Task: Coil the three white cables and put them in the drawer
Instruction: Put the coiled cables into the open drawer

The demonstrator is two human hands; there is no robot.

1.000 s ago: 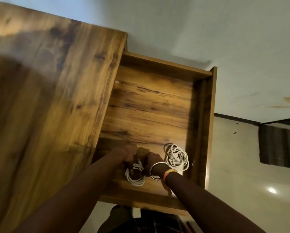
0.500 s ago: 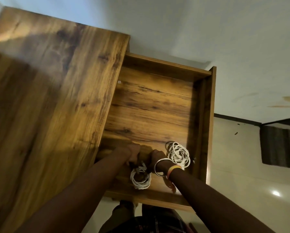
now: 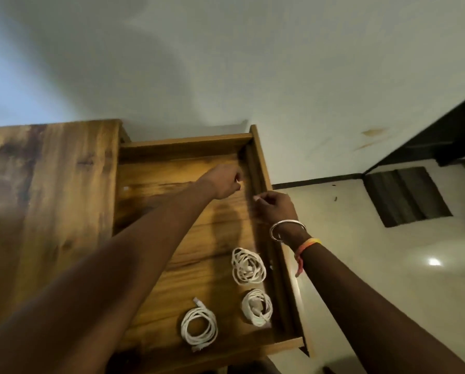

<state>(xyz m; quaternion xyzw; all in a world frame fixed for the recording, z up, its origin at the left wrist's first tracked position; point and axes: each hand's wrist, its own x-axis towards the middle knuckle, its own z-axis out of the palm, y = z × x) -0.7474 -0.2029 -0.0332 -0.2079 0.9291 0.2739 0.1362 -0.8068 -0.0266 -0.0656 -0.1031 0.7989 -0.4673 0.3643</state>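
Drawer (image 3: 185, 141), wooden, standing open beside the table (image 3: 50, 198); I log its contents as follows.

Item one: large white coil (image 3: 249, 266), loosely wound, lying flat on the drawer floor just beside the right-hand wall.

Item two: small white coil (image 3: 257, 307), wound tighter, nearer to me along the same wall and apart from item one.

Item three: left white coil (image 3: 199, 329), a neat ring to the left of item two, with one plug end poking out from its far side.

Both hands are well apart from the three coils.

Left hand (image 3: 224, 182): stretched over the far part of the drawer, grip curled together, nothing seen in it.

Right hand (image 3: 274, 209): over the rim of the right-hand wall, fingers curled. Whether its grip is clamped on the rim I cannot tell. Its wrist carries a metal bangle (image 3: 286, 229) and an orange-yellow band (image 3: 308, 242).

Pale floor (image 3: 387, 265) lies to the right of the drawer.
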